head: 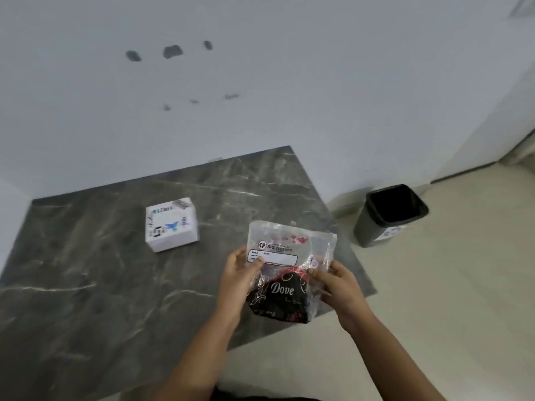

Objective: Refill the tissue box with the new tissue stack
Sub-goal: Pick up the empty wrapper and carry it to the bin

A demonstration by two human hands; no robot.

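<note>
Both hands hold a clear plastic wrapper [289, 244] printed "BIG TISSUES" over the near right part of the dark marble table [101, 285]. My left hand [240, 270] pinches its left edge and my right hand [335, 280] grips its lower right side. A black Dove tissue box [279, 299] with a red floral print shows below and partly through the wrapper, close to the table's front edge. I cannot tell whether the box rests on the table or is held. A white tissue stack [172, 224] with a blue bird print lies on the table to the left, apart from both hands.
A black waste bin [390, 215] stands open on the beige floor to the right of the table. A grey wall with several dark marks runs behind the table. The table's right corner is just past my right hand.
</note>
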